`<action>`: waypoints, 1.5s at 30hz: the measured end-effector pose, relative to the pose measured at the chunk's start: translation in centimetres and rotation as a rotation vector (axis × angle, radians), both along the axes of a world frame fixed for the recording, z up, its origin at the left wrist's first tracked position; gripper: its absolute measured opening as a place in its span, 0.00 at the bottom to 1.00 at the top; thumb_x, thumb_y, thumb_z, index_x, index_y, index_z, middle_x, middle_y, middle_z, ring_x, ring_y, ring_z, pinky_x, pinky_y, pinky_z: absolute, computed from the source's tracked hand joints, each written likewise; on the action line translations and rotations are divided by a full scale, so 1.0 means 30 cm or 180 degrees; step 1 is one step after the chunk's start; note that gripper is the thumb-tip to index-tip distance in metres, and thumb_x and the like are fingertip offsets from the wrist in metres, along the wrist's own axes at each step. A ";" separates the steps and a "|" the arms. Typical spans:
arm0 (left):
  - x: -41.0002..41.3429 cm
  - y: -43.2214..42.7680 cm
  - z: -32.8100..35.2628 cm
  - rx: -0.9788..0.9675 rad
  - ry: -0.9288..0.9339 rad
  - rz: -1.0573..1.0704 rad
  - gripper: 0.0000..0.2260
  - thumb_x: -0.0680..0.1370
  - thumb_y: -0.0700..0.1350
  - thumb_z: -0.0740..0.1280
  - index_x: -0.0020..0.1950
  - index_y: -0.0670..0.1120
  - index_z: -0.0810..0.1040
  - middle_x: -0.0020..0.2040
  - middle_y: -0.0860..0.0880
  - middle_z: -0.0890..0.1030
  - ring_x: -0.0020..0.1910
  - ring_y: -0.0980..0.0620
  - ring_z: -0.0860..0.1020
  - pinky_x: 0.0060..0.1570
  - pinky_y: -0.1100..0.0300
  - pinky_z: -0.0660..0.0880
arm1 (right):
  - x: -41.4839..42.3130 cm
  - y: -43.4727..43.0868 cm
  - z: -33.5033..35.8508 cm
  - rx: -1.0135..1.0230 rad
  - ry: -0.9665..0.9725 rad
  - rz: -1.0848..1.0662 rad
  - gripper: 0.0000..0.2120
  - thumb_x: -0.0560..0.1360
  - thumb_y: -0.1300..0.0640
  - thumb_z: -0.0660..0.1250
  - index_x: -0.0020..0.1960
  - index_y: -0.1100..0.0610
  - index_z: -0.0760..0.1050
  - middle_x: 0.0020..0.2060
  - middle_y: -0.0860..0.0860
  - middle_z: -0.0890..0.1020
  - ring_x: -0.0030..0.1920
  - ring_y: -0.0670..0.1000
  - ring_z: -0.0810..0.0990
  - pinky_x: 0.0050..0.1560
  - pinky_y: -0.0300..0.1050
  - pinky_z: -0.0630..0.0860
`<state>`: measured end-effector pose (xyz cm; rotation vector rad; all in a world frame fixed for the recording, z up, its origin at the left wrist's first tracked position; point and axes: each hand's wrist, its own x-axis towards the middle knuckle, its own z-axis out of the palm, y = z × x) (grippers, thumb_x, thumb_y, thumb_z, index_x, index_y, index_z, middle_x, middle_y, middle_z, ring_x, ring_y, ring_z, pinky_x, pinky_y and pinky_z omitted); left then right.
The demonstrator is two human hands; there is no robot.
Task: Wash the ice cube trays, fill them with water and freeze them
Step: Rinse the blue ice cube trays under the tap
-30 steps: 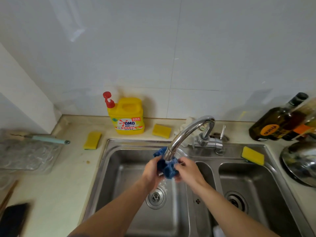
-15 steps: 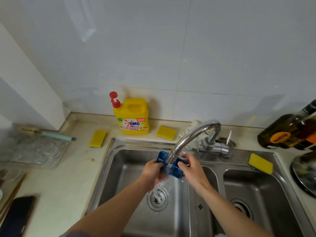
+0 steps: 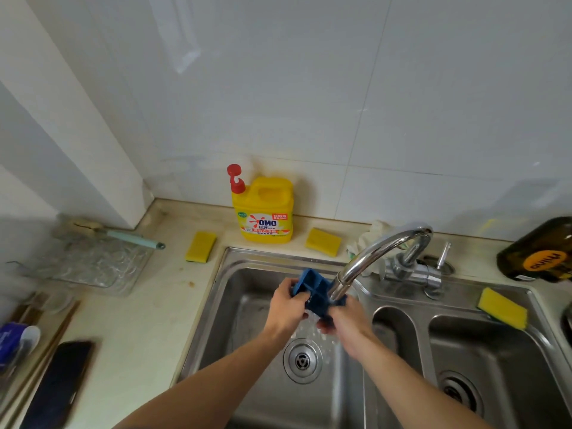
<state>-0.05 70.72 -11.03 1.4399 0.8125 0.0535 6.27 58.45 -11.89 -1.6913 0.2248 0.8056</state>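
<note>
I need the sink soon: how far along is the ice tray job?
Done: nothing visibly finished. In hand: the left hand and right hand grip one blue ice cube tray under the faucet spout, water splashing into the left basin, so it's the washing stage. Left: filling and freezing; no filled tray or freezer shows.

A person stands at the sink (image 3: 241, 308), holding a blue ice cube tray (image 3: 313, 289) tilted under the mouth of the tap (image 3: 380, 249), over the left basin. The left hand (image 3: 286, 308) grips the tray's left edge and the right hand (image 3: 349, 329) grips its near end. Water spatters down towards the drain (image 3: 301, 360). Behind, on the surface (image 3: 130, 329), a yellow detergent bottle (image 3: 263, 212) stands between two yellow sponges (image 3: 201, 246).
</note>
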 end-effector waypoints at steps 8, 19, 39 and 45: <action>-0.004 -0.040 -0.029 -0.0557 -0.0037 -0.0052 0.18 0.77 0.37 0.67 0.65 0.45 0.68 0.57 0.43 0.82 0.53 0.46 0.83 0.47 0.54 0.79 | 0.023 -0.036 0.016 -0.0061 -0.0283 0.0272 0.04 0.78 0.63 0.69 0.52 0.59 0.80 0.39 0.57 0.86 0.32 0.52 0.83 0.33 0.44 0.80; 0.063 -0.073 -0.029 -0.0354 -0.0029 0.0187 0.18 0.71 0.31 0.64 0.61 0.34 0.71 0.54 0.32 0.79 0.51 0.38 0.82 0.45 0.48 0.83 | 0.018 -0.087 0.022 -0.0089 -0.0303 0.0563 0.18 0.74 0.60 0.73 0.60 0.59 0.70 0.43 0.61 0.86 0.34 0.56 0.85 0.36 0.49 0.81; 0.020 -0.041 -0.015 -0.0839 0.0067 -0.0407 0.19 0.71 0.37 0.65 0.61 0.47 0.74 0.53 0.44 0.83 0.51 0.46 0.82 0.47 0.52 0.80 | 0.022 -0.058 0.025 -0.0569 -0.0544 0.0899 0.08 0.81 0.61 0.63 0.47 0.62 0.78 0.25 0.54 0.80 0.26 0.52 0.77 0.28 0.46 0.73; 0.031 -0.056 -0.029 -0.0594 0.0165 -0.0642 0.13 0.77 0.36 0.63 0.59 0.48 0.74 0.48 0.42 0.84 0.42 0.45 0.81 0.43 0.50 0.80 | 0.022 -0.057 0.050 -0.0842 -0.0937 0.1161 0.04 0.82 0.58 0.64 0.51 0.56 0.76 0.34 0.53 0.84 0.28 0.47 0.81 0.29 0.42 0.77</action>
